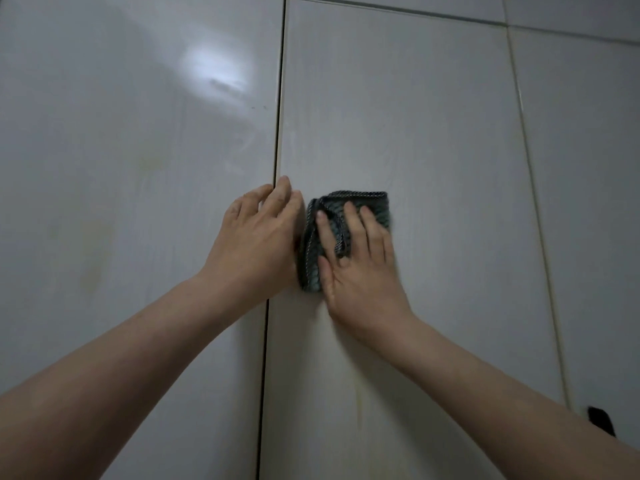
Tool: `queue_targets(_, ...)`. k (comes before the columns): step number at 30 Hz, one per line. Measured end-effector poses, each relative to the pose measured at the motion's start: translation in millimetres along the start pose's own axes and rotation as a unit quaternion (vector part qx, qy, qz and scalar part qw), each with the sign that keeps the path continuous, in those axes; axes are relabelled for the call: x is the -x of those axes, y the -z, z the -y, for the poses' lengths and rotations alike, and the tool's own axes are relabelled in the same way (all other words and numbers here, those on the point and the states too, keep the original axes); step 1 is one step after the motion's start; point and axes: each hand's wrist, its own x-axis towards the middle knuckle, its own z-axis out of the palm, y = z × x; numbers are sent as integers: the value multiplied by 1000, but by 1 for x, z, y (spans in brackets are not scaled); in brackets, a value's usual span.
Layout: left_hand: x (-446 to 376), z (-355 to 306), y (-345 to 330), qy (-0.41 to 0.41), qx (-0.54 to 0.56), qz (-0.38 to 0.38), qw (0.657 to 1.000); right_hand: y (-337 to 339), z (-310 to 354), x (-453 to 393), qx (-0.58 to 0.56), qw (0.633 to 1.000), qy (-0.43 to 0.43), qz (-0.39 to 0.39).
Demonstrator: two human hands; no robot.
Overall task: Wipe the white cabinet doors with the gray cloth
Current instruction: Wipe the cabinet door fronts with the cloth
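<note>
A folded gray cloth (367, 206) lies flat against the middle white cabinet door (398, 116). My right hand (360, 268) presses on the cloth with its fingers spread over it. My left hand (256, 237) rests just left of the cloth, fingers straight, at the dark seam between the middle door and the left white door (121, 150). Its fingertips touch the middle door's edge. The lower part of the cloth is hidden under my right palm.
A third white door (585, 168) stands to the right, with a small dark handle-like object (601, 420) low on it. Upper panels (450, 3) run across the top. Yellowish stains mark the left door.
</note>
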Motion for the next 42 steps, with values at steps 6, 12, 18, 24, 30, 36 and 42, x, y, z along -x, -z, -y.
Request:
queue_targets(6,4,0,-3,6,-1,-6,1000,3,-42,14,11,999,30,-8)
queue_targets(12,10,-4,-8,15,2,17,1000,11,-87,19,-15,994,-109,6)
queue_targets(18,9,-3,-10,17,0,19,1000,10,-145,33,0,970,-243,-10)
queue_targets(24,8,-3,-14,17,-7,18,1000,5,-143,44,-28,949,-312,-27)
queue_targets(30,12,-2,-11,8,-16,14,1000,-2,-66,50,-37,964,-263,-13)
queue_targets(36,22,-3,-9,-3,-8,12,1000,-4,22,51,-41,989,-133,-53)
queue_targets(42,38,-2,-8,-20,3,19,1000,-5,51,67,-26,1000,-10,-5)
